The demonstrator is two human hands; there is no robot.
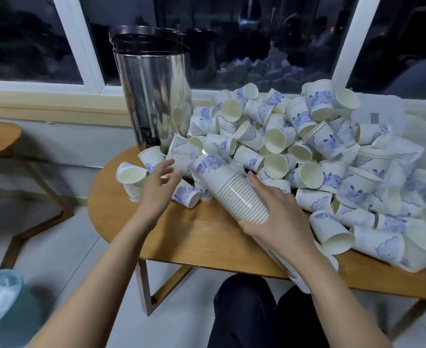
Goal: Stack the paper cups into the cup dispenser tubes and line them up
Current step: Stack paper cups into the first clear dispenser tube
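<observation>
Seated person at a round wooden table (pixel 207 237); positions are given relative to the metal urn (pixel 154 89), which stands at the table's far left edge below the window.

Right hand (pixel 274 212): in front and to the right of the urn. Thumb and fingers are curled round a stack of cups (pixel 232 192) sheathed in a clear tube. The stack lies tilted, its patterned closed end pointing up toward the urn and its lower part passing under the wrist.

Left hand (pixel 159 182): directly in front of the urn and left of the stack. The fingers are spread and loose and hold nothing; whether the fingertips touch the nearest cup cannot be told.

A pile of loose cups (pixel 307 146), white with blue print, spreads from just beside the urn's base across the table to its right. Most of them lie on their sides.

One cup (pixel 150 156) stands below the urn's tap. Another cup (pixel 131 179) lies in front of it, at the table's left rim.
</observation>
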